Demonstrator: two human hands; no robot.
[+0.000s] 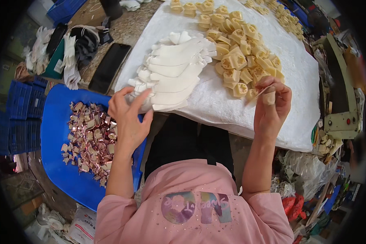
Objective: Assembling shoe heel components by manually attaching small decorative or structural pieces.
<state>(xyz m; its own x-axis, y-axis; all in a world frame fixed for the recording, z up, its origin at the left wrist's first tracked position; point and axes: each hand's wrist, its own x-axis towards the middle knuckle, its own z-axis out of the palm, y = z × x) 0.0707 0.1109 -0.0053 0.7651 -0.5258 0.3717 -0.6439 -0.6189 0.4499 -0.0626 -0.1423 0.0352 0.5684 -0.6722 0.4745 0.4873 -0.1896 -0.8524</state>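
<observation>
My left hand (130,118) is open, its fingers spread at the near left edge of a fanned stack of flat white curved pieces (173,73). Its fingertips overlap that edge; whether they touch a piece I cannot tell. On the right, my right hand (273,103) is closed in a pinch around a thin pale stick (261,93), whose far end blurs near the heap. A pale wrap covers one of its digits. Just beyond it lies a heap of cream-coloured hollow moulded pieces (246,53).
A white cloth (301,81) covers the table. Below left is a blue tub (55,150) of shiny pinkish pieces (91,140). A black phone (110,67) and gloves (71,65) lie at the left. A green machine (341,124) stands right; blue crates (22,118) stand far left.
</observation>
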